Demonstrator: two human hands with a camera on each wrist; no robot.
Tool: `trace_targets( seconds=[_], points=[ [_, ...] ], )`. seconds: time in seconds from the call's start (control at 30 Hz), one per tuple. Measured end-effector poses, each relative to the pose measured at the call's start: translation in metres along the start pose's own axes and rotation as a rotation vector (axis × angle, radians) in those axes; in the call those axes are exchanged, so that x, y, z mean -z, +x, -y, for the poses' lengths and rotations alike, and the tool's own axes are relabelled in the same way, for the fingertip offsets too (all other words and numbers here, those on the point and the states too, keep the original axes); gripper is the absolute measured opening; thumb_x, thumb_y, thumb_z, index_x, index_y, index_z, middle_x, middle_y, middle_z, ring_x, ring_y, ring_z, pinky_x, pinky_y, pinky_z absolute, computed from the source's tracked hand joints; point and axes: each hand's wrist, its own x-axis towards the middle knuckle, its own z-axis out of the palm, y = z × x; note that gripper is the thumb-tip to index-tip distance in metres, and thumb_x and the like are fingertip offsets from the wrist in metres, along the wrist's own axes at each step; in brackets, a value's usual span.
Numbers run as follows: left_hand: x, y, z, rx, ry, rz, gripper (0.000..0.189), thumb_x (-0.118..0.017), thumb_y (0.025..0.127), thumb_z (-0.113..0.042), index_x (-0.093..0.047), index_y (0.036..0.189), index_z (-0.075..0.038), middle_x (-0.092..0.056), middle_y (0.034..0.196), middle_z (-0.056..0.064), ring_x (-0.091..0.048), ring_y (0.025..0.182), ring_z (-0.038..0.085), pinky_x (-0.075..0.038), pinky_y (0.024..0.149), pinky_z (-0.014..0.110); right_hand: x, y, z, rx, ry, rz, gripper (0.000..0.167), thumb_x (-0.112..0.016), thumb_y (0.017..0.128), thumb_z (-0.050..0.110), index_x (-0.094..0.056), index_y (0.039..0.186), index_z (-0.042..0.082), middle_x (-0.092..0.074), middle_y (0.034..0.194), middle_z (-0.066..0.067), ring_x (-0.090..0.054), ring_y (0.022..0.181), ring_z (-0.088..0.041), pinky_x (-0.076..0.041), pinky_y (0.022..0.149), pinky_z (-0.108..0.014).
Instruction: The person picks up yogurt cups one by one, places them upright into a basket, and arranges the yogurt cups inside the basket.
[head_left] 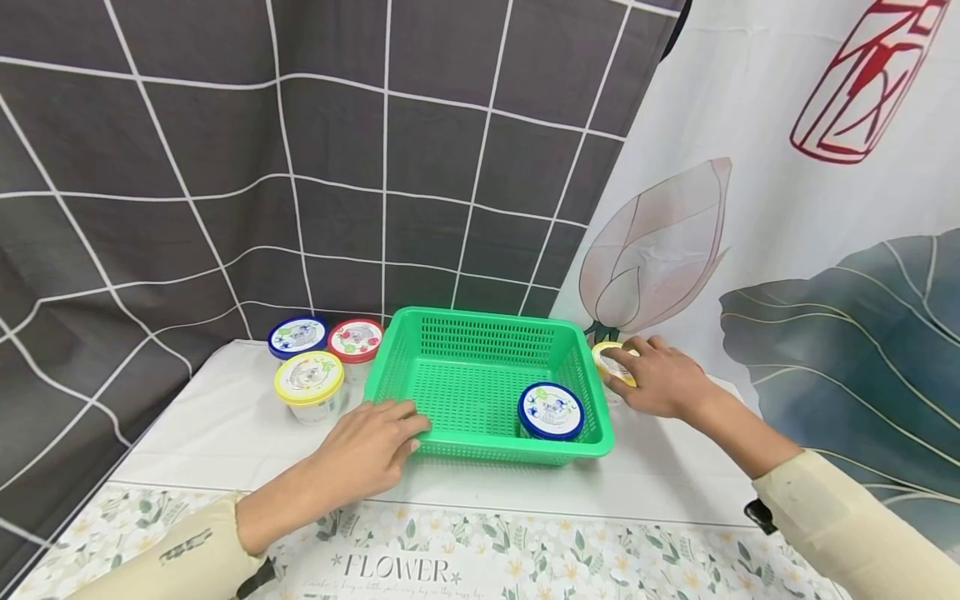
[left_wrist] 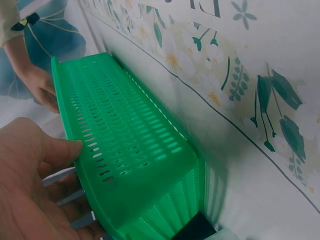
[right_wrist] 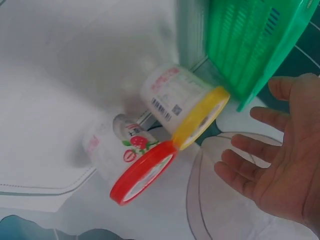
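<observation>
likely reaching for a yellow-lidded tub (right_wrist: pixel 177 100)
right hand (head_left: pixel 663 379) spread, left hand (head_left: pixel 371 446) pinching basket (head_left: pixel 480 446); a grip seems called for

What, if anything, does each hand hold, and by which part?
The left hand holds the green basket by its near-left rim corner; the right hand, nothing.

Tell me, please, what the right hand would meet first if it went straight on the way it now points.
Most likely the yellow-lidded tub to the right of the green basket: the right hand overlaps its lid in the head view, though the depth between them is unclear.
</observation>
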Motion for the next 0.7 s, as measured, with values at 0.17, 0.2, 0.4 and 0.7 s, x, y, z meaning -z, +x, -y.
trace_targets(
  seconds=[0.17,0.2,0.4,0.7],
  points=[
    [0.0,0.0,-0.001,0.004,-0.001,0.007,0.02,-0.077,0.103,-0.012,-0.08,0.122,-0.015,-0.076,0.113,-0.001,-0.071,0.101,0.02,-0.058,0.082,0.039,0.001,0.0,-0.008,-0.026,0.037,0.022,0.059,-0.063,0.11,0.047,-0.067,0.153,0.007,-0.067,0.148,-0.028,-0.06,0.136,-0.056,-0.056,0.109,-0.074],
    [0.0,0.0,-0.001,0.004,-0.001,0.009,0.02,-0.076,0.103,-0.012,-0.08,0.123,-0.015,-0.076,0.114,0.0,-0.071,0.101,0.021,-0.058,0.083,0.039,0.001,0.0,-0.01,-0.034,0.039,0.032,0.061,-0.063,0.11,0.048,-0.066,0.155,0.007,-0.067,0.149,-0.029,-0.059,0.138,-0.056,-0.055,0.11,-0.074],
    [0.0,0.001,0.0,0.001,0.003,0.004,0.019,-0.077,0.103,-0.012,-0.08,0.121,-0.015,-0.074,0.11,-0.002,-0.069,0.097,0.019,-0.057,0.081,0.037,-0.002,0.0,-0.022,-0.049,0.04,0.056,0.067,-0.064,0.108,0.051,-0.064,0.157,0.006,-0.064,0.151,-0.03,-0.057,0.14,-0.058,-0.053,0.111,-0.075],
    [0.0,0.001,-0.001,-0.007,0.009,-0.007,0.018,-0.077,0.102,-0.012,-0.08,0.12,-0.015,-0.072,0.106,-0.003,-0.065,0.093,0.016,-0.052,0.077,0.031,-0.007,-0.001,-0.034,-0.048,0.022,0.061,0.069,-0.076,0.097,0.046,-0.067,0.153,0.007,-0.068,0.141,-0.027,-0.061,0.119,-0.048,-0.059,0.094,-0.067]
  ],
)
